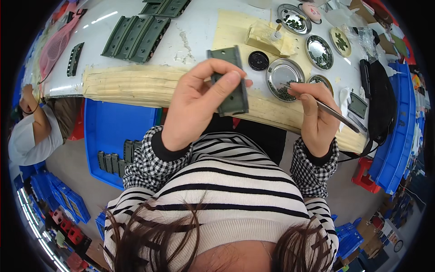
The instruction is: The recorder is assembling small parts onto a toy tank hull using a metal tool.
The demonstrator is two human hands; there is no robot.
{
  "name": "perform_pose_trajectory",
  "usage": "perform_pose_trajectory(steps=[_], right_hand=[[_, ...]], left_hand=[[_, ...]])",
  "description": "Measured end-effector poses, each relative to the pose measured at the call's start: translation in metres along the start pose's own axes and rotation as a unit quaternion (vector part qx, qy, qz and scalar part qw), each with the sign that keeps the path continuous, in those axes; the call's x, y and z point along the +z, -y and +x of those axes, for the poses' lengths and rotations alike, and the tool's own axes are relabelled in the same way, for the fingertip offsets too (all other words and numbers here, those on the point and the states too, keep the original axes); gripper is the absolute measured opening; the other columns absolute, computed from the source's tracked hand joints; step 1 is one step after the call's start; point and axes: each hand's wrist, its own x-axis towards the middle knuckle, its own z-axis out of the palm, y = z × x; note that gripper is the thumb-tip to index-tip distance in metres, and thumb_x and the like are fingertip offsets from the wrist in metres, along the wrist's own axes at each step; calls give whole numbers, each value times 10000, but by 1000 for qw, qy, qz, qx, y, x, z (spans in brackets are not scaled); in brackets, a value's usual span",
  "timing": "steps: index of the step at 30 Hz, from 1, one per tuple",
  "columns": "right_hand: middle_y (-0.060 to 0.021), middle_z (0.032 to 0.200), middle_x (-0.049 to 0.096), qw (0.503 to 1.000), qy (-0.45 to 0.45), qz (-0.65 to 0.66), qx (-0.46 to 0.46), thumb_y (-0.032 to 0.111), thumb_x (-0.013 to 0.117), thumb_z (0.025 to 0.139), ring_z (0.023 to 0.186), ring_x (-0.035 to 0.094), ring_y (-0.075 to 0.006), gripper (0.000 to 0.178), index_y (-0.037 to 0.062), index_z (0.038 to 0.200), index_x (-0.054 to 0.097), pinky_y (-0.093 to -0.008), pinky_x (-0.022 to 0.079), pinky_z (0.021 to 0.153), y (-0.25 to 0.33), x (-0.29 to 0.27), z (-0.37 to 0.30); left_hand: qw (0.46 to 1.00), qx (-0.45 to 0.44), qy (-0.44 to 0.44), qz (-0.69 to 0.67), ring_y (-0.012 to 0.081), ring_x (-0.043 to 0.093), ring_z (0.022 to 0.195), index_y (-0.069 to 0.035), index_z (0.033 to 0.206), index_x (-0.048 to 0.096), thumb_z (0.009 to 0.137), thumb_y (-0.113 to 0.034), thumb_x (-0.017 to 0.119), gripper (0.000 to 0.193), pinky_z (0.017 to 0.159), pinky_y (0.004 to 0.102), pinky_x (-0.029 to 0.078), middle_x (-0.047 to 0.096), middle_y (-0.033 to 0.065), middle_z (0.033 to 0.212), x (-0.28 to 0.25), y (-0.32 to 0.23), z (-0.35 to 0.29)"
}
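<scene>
My left hand is closed round a dark green, rectangular plastic part, held upright above the table's front edge with the thumb across its face. In my right hand is a pair of metal tweezers, pinched between thumb and fingers. Their tips point left over a round metal dish with small dark green pieces along its near side. Whether the tips grip a piece is too small to tell. A small black round dish stands left of the metal one.
Several more green parts lie at the back left. Other dishes of small pieces stand at the right, near a yellow-wrapped block. A blue bin sits below the table's left. Another person is at the far left.
</scene>
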Motion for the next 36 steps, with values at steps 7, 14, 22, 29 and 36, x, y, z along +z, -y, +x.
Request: perform_pose_trajectory(steps=[7,14,22,29,36], right_hand=[[-60,794,660,980,79,-19,-181,88,722,748,725,583,-243,200,14,929,681,-322,463,669,31,5,24],[-112,846,656,968,108,-30,-224,104,731,719,772,612,-270,285,1,978,670,-345,494,701,29,10,26],[-121,961,679,990,43,90,-99,81,591,896,838,610,-224,173,-8,1025,663,-304,484,767,25,18,14],[-113,956,683,990,38,78,-108,81,589,898,851,611,-225,170,-10,1021,662,-309,484,775,27,19,16],[-113,950,683,991,47,60,-111,51,593,881,857,614,-234,170,-11,1024,662,-314,486,784,29,18,17]], left_hand=[[998,-31,48,23,49,520,756,-22,944,602,998,-300,477,309,687,194,432,597,-12,829,14,11,9],[995,-60,40,-62,14,505,716,-44,879,592,992,-298,493,295,616,172,426,582,-21,804,9,17,8],[967,-86,62,-232,128,635,899,-24,1005,605,987,-273,498,272,785,265,531,647,54,971,10,15,8],[974,-100,63,-192,121,605,930,-25,1077,577,1010,-313,427,331,846,281,511,616,48,1014,11,12,6],[967,-88,60,-230,159,641,945,-8,1060,600,987,-271,495,292,826,292,537,649,82,1005,11,12,6]])
